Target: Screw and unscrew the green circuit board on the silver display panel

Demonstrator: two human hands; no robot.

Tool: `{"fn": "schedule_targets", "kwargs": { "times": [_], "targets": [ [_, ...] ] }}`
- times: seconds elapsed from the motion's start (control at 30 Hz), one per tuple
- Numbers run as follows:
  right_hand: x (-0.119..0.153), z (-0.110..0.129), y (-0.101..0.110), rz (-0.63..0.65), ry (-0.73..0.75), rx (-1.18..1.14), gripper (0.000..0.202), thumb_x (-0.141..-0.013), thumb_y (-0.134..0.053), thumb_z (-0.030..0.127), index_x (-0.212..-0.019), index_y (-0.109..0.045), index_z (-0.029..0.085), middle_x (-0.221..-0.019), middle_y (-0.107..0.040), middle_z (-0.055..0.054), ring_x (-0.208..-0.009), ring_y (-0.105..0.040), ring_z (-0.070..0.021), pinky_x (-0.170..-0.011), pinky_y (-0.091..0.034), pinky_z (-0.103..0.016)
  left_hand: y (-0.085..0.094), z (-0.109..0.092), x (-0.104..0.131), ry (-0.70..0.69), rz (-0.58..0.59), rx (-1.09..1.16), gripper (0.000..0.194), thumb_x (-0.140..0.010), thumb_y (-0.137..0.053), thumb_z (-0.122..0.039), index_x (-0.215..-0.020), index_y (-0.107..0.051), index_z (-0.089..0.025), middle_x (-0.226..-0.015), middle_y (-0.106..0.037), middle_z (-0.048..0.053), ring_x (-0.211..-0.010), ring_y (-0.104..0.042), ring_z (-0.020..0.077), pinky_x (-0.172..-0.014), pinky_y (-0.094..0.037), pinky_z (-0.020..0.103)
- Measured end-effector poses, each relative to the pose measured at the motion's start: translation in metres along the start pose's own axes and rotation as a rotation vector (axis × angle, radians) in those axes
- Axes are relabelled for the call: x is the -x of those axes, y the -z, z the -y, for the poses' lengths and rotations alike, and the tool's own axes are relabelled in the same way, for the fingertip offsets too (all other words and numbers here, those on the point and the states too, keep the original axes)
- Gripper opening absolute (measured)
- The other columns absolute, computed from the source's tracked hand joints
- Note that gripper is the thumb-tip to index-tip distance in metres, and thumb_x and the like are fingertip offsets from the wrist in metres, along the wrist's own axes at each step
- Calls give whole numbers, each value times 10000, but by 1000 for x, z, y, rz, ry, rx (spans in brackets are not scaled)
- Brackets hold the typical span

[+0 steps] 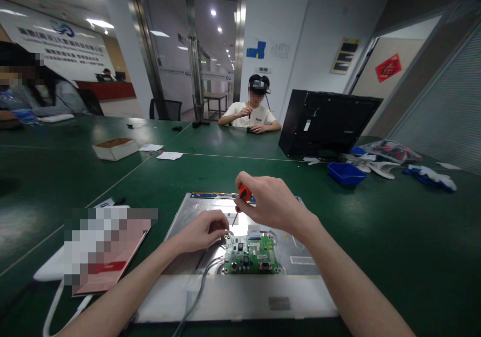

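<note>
Ahead we see a monitor [326, 121], blue tray [347, 179] and open box [122, 150]. Our right fingers [248, 210] clamp a screwdriver [245, 193]; our left fingers [218, 216], we cannot tell.

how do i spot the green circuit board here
On the dark green table, find the large silvery panel. The circuit board lies near its middle, with grey cables at its left edge. Unlike the blue strip along the panel's far edge, it's a bright green rectangle crowded with components.
</note>
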State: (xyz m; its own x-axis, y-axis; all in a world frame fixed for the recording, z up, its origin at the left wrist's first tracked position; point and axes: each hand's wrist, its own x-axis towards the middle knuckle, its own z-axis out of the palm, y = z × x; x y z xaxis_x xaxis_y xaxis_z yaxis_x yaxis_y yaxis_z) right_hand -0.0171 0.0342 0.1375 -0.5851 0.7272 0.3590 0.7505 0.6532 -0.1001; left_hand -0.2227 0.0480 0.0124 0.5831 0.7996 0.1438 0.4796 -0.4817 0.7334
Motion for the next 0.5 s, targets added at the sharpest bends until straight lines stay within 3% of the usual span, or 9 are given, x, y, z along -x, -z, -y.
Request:
{"fn": "schedule_targets", "kwargs": {
  "times": [0.17, 0.23, 0.37, 0.5],
  "targets": [
    [2, -11, 10, -47, -68, 30, 195, -803, -571, 351, -918, -481, 222, -749, -623, 1, -651, -535, -138, -542, -252, -253, 6, 4, -5, 82, -299, -88, 70, -782, -523, -181, -774, -586, -151, -719, -604, 15, -681, -553, 154, -620, -423, 249],
    [3, -16, 12, -78, -111, 43, 220, -779, -604, 361, -893, -477, 223, -726, -610, 9, -628, -524, -137, -531, -244, -252, 7, 8, -6, 101, -363, -123, 84, -793, -532, -213, -788, -592, -154, -730, -606, 18, -690, -556, 160, -616, -422, 252],
    [11, -33, 6, -95, -185, -12, 205, -749, -617, 313, -852, -460, 230, -680, -576, 34, -596, -506, -134, -521, -255, -245, 4, 14, -5, 98, -289, -190, 118, -800, -558, -231, -864, -628, -161, -793, -634, 31, -709, -562, 169, -620, -411, 256],
    [27, -60, -15, -113, -268, -196, 156, -783, -567, 320, -856, -466, 226, -761, -605, 8, -666, -555, -155, -581, -344, -263, 0, 15, -3, 31, -213, -277, 112, -796, -586, -225, -854, -663, -169, -836, -654, 47, -759, -563, 183, -679, -401, 275]
  ]
}}
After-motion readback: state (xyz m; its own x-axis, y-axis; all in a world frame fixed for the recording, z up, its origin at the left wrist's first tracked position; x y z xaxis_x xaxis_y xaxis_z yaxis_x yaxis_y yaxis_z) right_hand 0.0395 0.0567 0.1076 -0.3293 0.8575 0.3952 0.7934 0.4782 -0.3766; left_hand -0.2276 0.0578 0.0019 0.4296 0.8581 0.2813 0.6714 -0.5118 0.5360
